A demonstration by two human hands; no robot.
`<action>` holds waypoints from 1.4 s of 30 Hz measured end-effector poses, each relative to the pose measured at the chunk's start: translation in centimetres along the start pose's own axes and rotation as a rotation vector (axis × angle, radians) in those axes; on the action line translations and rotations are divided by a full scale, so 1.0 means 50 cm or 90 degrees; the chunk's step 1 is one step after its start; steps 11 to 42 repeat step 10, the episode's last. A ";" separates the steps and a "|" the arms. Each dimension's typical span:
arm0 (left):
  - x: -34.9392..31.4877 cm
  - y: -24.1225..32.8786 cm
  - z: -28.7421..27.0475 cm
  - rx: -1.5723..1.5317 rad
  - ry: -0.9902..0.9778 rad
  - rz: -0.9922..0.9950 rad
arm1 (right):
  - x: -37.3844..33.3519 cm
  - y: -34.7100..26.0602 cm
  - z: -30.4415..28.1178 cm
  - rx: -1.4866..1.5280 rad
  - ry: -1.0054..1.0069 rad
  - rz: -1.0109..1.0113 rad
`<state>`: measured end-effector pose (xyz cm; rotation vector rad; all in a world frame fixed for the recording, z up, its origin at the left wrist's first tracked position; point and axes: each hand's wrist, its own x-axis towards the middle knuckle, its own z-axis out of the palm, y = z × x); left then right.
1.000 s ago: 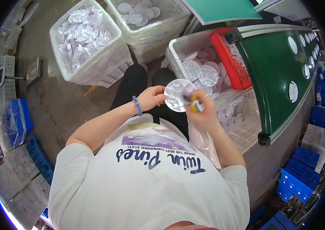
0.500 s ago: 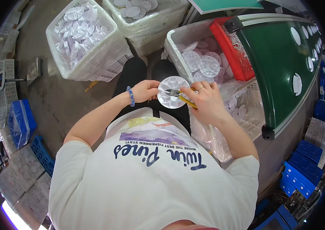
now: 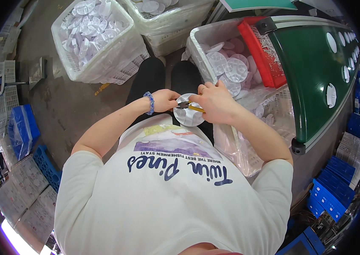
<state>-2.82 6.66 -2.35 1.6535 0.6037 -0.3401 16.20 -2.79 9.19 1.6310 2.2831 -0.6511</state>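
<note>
A round, clear-white plastic disc [image 3: 188, 118] with ribs is held over my lap. My left hand [image 3: 165, 100] pinches its left edge between closed fingers. In my right hand [image 3: 215, 102] is a pair of cutting pliers [image 3: 195, 109] with yellow handles, the fingers wrapped round them. The dark jaws of the pliers lie over the upper left part of the disc, close to my left fingertips. Whether the jaws bite on the plastic cannot be made out. My right hand hides part of the disc's upper right edge.
Ahead left stands a white crate [image 3: 74, 73] heaped with clear plastic parts. Another lined crate [image 3: 154, 26] is behind it. To the right, a white bin [image 3: 195, 42] holds more discs, with a red tray [image 3: 269, 72] of small slivers on it. A green conveyor belt [image 3: 311, 85] carries discs.
The disc has shifted slightly down and turned. The pliers have moved left across it, toward my left fingers, and my right hand has turned and come closer over the disc.
</note>
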 end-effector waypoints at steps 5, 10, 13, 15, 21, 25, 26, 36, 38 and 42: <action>0.006 -0.007 0.002 -0.012 -0.023 -0.035 | 0.025 0.002 0.007 -0.013 -0.034 -0.031; 0.004 -0.009 0.007 0.042 -0.033 -0.049 | 0.038 -0.011 0.019 -0.043 -0.106 -0.014; 0.004 -0.009 0.007 0.042 -0.033 -0.049 | 0.038 -0.011 0.019 -0.043 -0.106 -0.014; 0.004 -0.009 0.007 0.042 -0.033 -0.049 | 0.038 -0.011 0.019 -0.043 -0.106 -0.014; 0.004 -0.009 0.007 0.042 -0.033 -0.049 | 0.038 -0.011 0.019 -0.043 -0.106 -0.014; 0.004 -0.009 0.007 0.042 -0.033 -0.049 | 0.038 -0.011 0.019 -0.043 -0.106 -0.014; 0.004 -0.009 0.007 0.042 -0.033 -0.049 | 0.038 -0.011 0.019 -0.043 -0.106 -0.014; 0.004 -0.009 0.007 0.042 -0.033 -0.049 | 0.038 -0.011 0.019 -0.043 -0.106 -0.014; 0.004 -0.009 0.007 0.042 -0.033 -0.049 | 0.038 -0.011 0.019 -0.043 -0.106 -0.014; 0.004 -0.009 0.007 0.042 -0.033 -0.049 | 0.038 -0.011 0.019 -0.043 -0.106 -0.014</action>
